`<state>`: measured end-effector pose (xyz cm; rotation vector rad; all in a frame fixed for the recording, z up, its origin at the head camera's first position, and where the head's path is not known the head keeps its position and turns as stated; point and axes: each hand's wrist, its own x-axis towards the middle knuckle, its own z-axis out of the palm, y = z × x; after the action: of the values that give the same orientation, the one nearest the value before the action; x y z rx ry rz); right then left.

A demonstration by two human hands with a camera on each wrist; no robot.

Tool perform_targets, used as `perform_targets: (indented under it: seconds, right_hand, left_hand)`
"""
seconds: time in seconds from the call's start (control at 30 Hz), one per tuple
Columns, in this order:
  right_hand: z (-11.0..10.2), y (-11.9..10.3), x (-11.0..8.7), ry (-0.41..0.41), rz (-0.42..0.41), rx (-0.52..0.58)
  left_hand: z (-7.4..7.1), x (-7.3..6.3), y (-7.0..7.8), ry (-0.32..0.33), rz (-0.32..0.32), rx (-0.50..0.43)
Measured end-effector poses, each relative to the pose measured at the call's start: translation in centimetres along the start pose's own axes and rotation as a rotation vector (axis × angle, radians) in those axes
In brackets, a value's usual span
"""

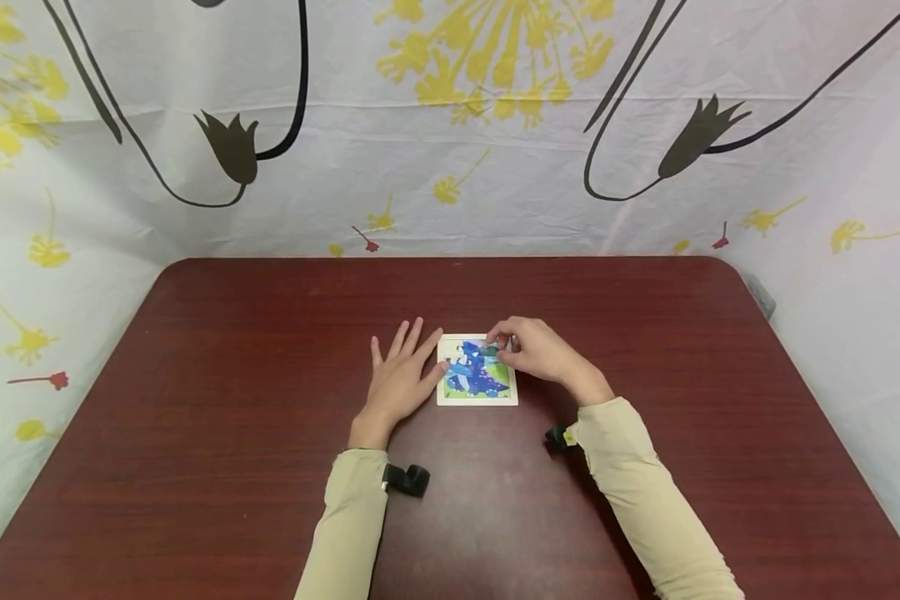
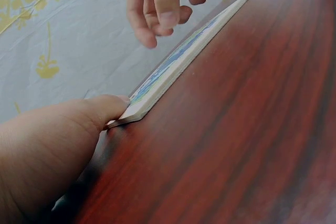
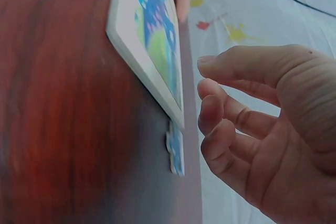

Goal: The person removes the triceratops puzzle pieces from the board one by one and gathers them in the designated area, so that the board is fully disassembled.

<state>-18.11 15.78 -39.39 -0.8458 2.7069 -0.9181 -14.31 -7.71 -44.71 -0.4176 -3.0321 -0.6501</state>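
A small jigsaw puzzle (image 1: 476,379) with a blue cartoon dinosaur lies in a white frame (image 1: 477,402) on the table. My left hand (image 1: 396,387) rests at the frame's left side with its fingers spread. Its thumb (image 2: 107,107) touches the frame's near corner in the left wrist view. Over the upper right of the puzzle hovers my right hand (image 1: 543,354), fingers loosely bent. In the right wrist view, nothing shows between the thumb and fingers of that right hand (image 3: 278,129). A loose blue-and-white puzzle piece (image 3: 177,153) lies on the table just past the frame's edge.
The dark red wooden table (image 1: 232,400) extends around the puzzle on all sides. A white cloth (image 1: 457,167) with yellow and dark flower prints hangs behind it. Small black devices (image 1: 408,481) are strapped at both wrists.
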Motion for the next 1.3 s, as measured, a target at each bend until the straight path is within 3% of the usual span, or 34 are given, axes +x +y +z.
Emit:
perform_targets:
  seconds: [0.27, 0.93, 1.3]
  right_hand:
    - [1.3, -1.0, 1.0, -0.041, -0.024, -0.04]
    - [2.0, -1.4, 1.9, -0.137, -0.014, -0.138]
    - [1.8, -1.5, 2.4, -0.162, 0.018, -0.069]
  left_hand:
    - [0.0, 0.0, 0.0, -0.001, -0.016, -0.003]
    - [0.2, 0.0, 0.0, -0.03, -0.017, 0.01]
    - [0.1, 0.0, 0.0, 0.002, 0.002, -0.006]
